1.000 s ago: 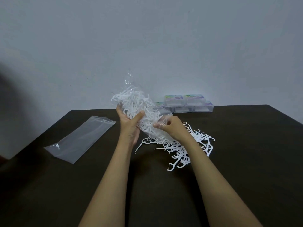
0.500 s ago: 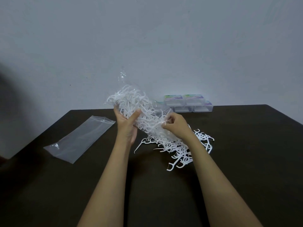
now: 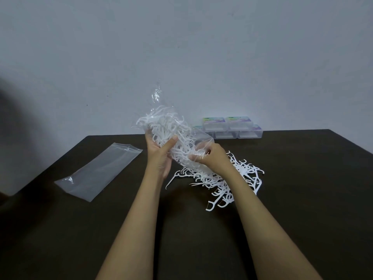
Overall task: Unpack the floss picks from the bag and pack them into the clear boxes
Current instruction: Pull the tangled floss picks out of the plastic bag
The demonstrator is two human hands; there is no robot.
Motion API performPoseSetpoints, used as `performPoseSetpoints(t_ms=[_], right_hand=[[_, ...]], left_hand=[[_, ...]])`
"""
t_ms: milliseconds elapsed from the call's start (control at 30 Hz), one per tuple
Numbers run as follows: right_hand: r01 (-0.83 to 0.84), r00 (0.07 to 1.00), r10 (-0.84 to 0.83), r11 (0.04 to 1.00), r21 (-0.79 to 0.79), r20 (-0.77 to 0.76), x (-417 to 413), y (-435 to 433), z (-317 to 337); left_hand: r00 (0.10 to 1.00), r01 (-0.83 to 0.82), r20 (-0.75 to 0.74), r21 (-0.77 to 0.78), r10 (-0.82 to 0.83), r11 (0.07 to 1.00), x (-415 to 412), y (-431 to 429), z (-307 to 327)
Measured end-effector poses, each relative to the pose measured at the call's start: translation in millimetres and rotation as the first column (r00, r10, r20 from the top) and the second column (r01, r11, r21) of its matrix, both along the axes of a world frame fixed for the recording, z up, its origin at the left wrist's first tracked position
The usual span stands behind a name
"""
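A clear plastic bag (image 3: 171, 130) full of white floss picks is held tilted above the dark table, its closed end up and its mouth down to the right. My left hand (image 3: 159, 156) grips the bag's middle with the thumb across it. My right hand (image 3: 212, 158) pinches the bag's lower end. Under the hands a heap of loose floss picks (image 3: 228, 180) lies on the table. Several clear boxes (image 3: 228, 126) with coloured labels stand stacked against the wall at the back.
An empty clear bag (image 3: 96, 170) lies flat on the left of the dark table (image 3: 302, 199). A grey wall rises right behind the table's far edge.
The bag has tipped a little more upright, its closed end rising. Both hands stay on it, in nearly the same place. The heap below looks the same.
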State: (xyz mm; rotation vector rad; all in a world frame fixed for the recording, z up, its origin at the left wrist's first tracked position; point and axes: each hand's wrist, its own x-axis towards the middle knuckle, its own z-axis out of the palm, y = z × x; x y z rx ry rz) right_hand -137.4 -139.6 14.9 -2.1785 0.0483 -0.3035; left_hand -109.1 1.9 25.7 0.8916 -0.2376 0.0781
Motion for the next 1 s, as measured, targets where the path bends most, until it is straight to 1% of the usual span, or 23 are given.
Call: performPoseSetpoints(t_ms=[200, 300, 533, 700, 833, 1000], right_hand=[[-0.047, 0.998, 0.047, 0.999, 0.003, -0.033, -5, -5, 5], [-0.054, 0.998, 0.055, 0.998, 0.040, -0.038, -5, -7, 6], [-0.009, 1.000, 0.010, 1.000, 0.021, -0.020, -1, -11, 5], [-0.024, 1.000, 0.025, 0.999, 0.039, -0.016, -3, -8, 5], [0.005, 1.000, -0.005, 1.000, -0.030, -0.025, -3, -6, 5], [-0.004, 0.999, 0.001, 0.997, -0.079, -0.033, -5, -4, 9]], left_hand=[[1.000, 0.003, -0.006, 0.007, -0.003, 1.000, 2, 2, 0], [1.000, 0.005, -0.016, 0.001, -0.005, 1.000, 2, 4, 1], [0.999, 0.005, -0.040, -0.009, -0.005, 1.000, 4, 4, 0], [1.000, 0.011, 0.012, 0.016, -0.011, 1.000, 1, 2, 1], [0.998, 0.021, 0.061, 0.056, -0.024, 0.998, -2, -2, 0], [0.997, 0.039, 0.063, 0.039, -0.042, 0.998, -3, -2, 2]])
